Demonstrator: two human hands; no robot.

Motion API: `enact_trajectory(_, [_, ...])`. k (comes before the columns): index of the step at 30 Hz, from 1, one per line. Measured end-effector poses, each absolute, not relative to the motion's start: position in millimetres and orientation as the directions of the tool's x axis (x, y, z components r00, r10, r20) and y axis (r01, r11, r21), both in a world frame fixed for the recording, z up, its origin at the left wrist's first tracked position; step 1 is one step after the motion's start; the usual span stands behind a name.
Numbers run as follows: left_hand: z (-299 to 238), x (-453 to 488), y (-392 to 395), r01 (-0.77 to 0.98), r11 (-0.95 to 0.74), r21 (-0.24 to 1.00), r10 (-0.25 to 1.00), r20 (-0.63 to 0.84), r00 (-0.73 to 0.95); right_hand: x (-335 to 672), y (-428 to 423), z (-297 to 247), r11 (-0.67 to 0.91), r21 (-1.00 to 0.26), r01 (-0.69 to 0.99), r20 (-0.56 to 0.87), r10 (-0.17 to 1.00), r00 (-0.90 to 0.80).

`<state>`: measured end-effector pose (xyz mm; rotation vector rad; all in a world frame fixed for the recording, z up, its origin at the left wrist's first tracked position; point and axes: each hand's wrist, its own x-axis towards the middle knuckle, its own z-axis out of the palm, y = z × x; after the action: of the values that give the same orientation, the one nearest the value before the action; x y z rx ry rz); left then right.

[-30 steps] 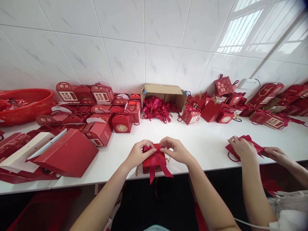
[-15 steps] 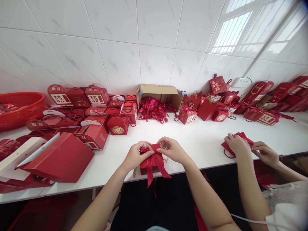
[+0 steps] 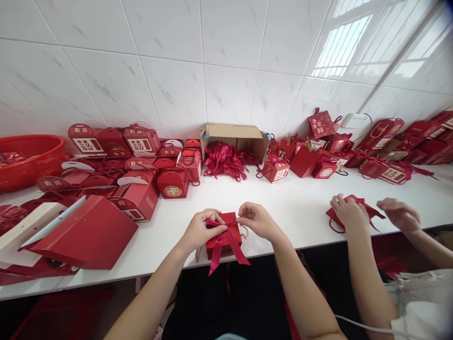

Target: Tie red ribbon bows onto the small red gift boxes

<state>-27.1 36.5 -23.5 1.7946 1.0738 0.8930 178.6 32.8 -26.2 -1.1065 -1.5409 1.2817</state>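
A small red gift box [image 3: 226, 218] rests at the front edge of the white table, with a gold cord handle [image 3: 245, 232] showing on its right side. Across its top runs a dark pink ribbon [image 3: 223, 243], its two tails hanging down the front. My left hand [image 3: 203, 230] pinches the ribbon at the left of the box top. At the right edge of the box, my right hand [image 3: 257, 221] has thumb and fingertips closed on a piece of the same ribbon.
Many red boxes [image 3: 122, 238] crowd the left, by a red plastic basin [image 3: 31, 160]. A cardboard box [image 3: 235, 128] with a heap of ribbons [image 3: 226, 160] stands against the wall. On the right, a co-worker's hands [image 3: 350, 215] handle another red box [image 3: 368, 212].
My right hand has shifted slightly right, drawing ribbon toward the box's right edge. The ribbon tails have swung left a little. The co-worker's right hand has lifted off their box.
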Motion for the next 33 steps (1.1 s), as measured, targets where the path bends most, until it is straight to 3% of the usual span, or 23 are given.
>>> enact_trajectory(9, [-21,-39,40,0.188,-0.262,0.947,0.873,0.149,0.464,181,28,-22,0.258,-0.85,0.46,0.137,0.951,-0.279])
enact_trajectory(19, [-9,-41,38,0.214,-0.287,0.934,0.887,0.174,0.427,173,28,-22,0.19,-0.961,0.202,0.127,0.949,-0.29])
enact_trajectory(33, [-24,-27,35,0.282,-0.277,0.919,0.933,0.187,0.306,169,29,-28,0.199,-0.958,0.205,0.14,0.953,-0.27])
